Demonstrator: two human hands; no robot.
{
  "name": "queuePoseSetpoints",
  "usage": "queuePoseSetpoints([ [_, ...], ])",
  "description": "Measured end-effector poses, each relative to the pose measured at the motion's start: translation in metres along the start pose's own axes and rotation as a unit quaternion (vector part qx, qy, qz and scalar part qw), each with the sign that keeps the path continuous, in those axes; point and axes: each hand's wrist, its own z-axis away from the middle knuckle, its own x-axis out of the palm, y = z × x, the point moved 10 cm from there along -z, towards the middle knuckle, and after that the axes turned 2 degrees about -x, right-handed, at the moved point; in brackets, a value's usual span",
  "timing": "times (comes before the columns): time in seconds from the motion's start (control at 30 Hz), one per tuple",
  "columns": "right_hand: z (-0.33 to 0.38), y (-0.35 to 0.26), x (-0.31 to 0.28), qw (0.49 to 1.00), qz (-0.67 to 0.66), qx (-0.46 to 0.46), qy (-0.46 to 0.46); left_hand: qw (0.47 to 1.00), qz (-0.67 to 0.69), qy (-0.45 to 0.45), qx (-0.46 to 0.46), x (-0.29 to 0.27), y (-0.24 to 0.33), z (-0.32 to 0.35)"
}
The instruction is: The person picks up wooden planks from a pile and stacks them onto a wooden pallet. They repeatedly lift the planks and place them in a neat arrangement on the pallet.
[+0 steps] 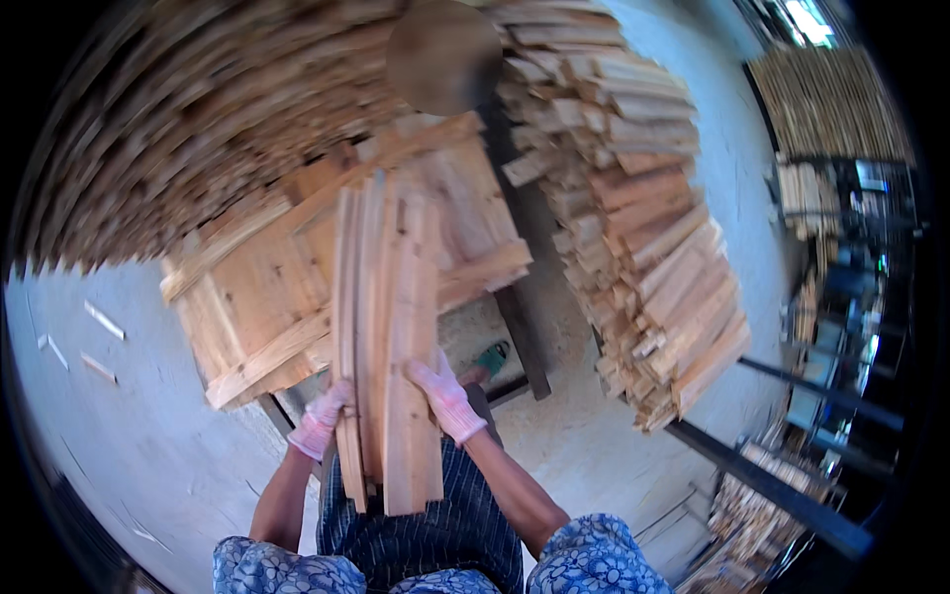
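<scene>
Between my two gloved hands is a bundle of several long wooden boards [396,337], standing lengthwise in front of me. My left hand [322,418], in a pinkish-white glove, is closed round the bundle's left edge. On its right edge my right hand [448,398] grips in a matching glove, thumb toward the boards. The near ends hang over my dark striped apron [426,549]. Beyond and partly behind the bundle, a wooden panel [257,272] of boards with cross battens lies on a dark stand. The bundle's far end is blurred and overlaps the panel.
A large stack of boards [218,109] fills the far left. On the right a long pile of short boards [663,228] rests on a dark metal frame [772,495]. Wood scraps [104,320] lie on the floor at left. A green sandal [492,356] shows beneath the stand.
</scene>
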Motion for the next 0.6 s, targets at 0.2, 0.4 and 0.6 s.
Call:
queuePoseSetpoints([
  [0.2, -0.116, 0.06, 0.167, 0.974, 0.191, 0.031, -0.115, 0.964, 0.086, 0.236, 0.09, -0.107, 0.102, 0.082],
  [0.4, -0.195, 0.121, 0.225, 0.89, 0.455, 0.016, -0.02, 0.903, -0.147, 0.395, -0.084, -0.182, 0.116, 0.029],
  [0.6, -0.211, 0.152, 0.247, 0.874, 0.484, -0.024, -0.049, 0.919, -0.08, 0.378, -0.083, -0.254, 0.067, -0.004],
])
